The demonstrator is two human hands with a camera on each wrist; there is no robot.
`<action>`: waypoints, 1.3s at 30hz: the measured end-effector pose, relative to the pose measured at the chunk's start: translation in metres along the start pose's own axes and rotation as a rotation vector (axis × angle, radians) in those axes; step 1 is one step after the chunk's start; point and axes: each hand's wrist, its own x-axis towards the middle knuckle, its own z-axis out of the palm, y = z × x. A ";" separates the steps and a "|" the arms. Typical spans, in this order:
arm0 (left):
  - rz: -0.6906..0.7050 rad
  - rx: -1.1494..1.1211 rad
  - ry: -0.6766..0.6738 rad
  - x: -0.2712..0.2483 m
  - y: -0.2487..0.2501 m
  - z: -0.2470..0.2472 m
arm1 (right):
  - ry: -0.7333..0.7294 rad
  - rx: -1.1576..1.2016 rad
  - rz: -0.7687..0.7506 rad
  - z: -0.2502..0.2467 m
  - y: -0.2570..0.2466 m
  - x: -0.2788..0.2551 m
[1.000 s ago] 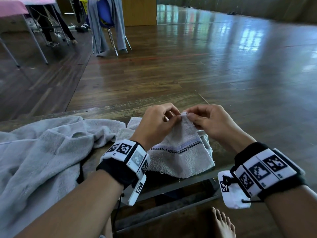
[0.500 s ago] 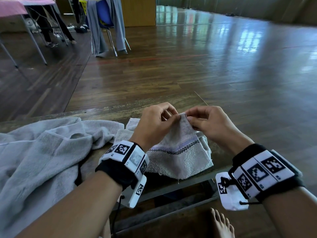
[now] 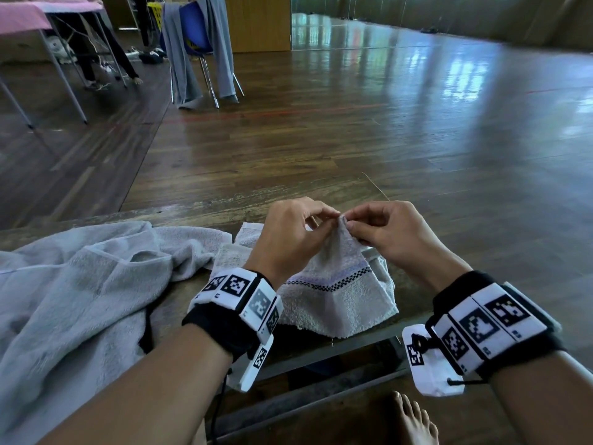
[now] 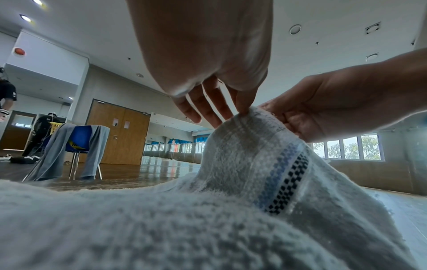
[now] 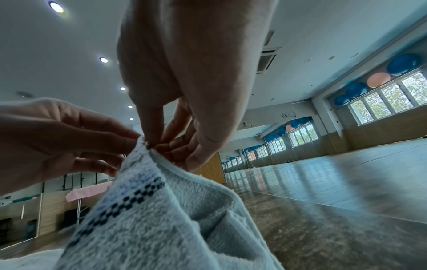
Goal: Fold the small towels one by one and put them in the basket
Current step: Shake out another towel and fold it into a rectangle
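A small pale towel (image 3: 337, 290) with a blue and black checked band is lifted into a peak over the worn wooden table (image 3: 192, 216). My left hand (image 3: 295, 232) and my right hand (image 3: 382, 232) both pinch its top corner, fingertips almost touching. In the left wrist view the towel (image 4: 254, 155) rises to the pinch, and the right wrist view shows the towel (image 5: 148, 210) hanging from both hands. Another small towel (image 3: 234, 255) lies flat behind it. No basket shows.
A large grey towel (image 3: 70, 297) is heaped on the table's left part. Beyond the table spreads a glossy wooden floor (image 3: 385, 123); a blue chair draped with grey cloth (image 3: 199, 49) and a pink-topped table (image 3: 22, 20) stand far left. A bare foot (image 3: 414, 422) is below.
Both hands have shifted slightly along the towel's top corner, and the peak stands a little higher and narrower. The pinch stays.
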 end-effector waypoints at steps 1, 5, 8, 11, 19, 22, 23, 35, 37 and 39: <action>0.006 0.006 -0.004 -0.001 0.000 0.000 | 0.005 -0.005 0.004 0.000 0.000 0.000; -0.005 0.019 -0.011 -0.002 0.002 0.000 | 0.003 -0.017 0.026 0.002 -0.001 -0.001; -0.013 0.016 -0.015 -0.002 0.002 0.000 | 0.002 -0.020 0.029 0.003 -0.003 -0.002; -0.020 0.020 -0.013 -0.002 0.003 0.000 | -0.001 -0.013 0.030 0.003 -0.004 -0.004; -0.023 0.037 -0.009 0.000 0.005 -0.002 | 0.011 0.001 0.027 0.002 -0.004 -0.001; -0.033 0.040 -0.015 -0.001 0.005 -0.001 | -0.002 -0.009 0.013 0.001 -0.003 -0.002; -0.034 0.037 -0.015 -0.002 0.004 0.000 | -0.006 -0.007 0.009 0.001 -0.003 -0.002; -0.079 0.003 -0.045 0.000 0.002 0.003 | 0.027 -0.057 -0.019 0.004 -0.008 -0.004; -0.126 0.021 -0.093 0.001 -0.001 0.001 | 0.066 -0.105 -0.053 0.002 -0.007 -0.002; -0.143 0.021 -0.173 0.000 -0.004 -0.001 | 0.064 -0.136 -0.075 0.002 -0.007 -0.002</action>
